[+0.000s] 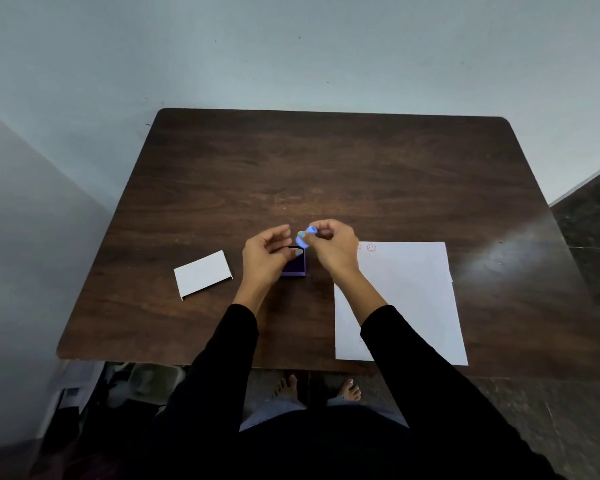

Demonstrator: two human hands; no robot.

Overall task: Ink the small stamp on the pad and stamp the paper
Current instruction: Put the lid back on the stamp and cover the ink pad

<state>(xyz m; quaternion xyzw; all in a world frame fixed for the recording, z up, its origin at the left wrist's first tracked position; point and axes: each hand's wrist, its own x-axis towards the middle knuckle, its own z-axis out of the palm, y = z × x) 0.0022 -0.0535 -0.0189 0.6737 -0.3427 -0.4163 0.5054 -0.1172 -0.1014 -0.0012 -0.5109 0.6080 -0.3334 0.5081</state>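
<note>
On the dark, wood-grained counter point(326, 174) with rounded corners, a flat white rectangular lid point(202, 273) lies at about eight o'clock from the middle. Just right of it the left hand point(267, 254) curls loosely, its grip narrow, with fingertips touching the top of a small square purple ink pad point(296, 266) near the center. Above the pad at one o'clock, the right hand point(331, 245) pinches a small light-blue plastic stamp point(306, 236), tilted, clear of the pad. A smooth white paper point(406, 299) lies at four o'clock, with red smiley prints point(371, 248) near its far edge.
</note>
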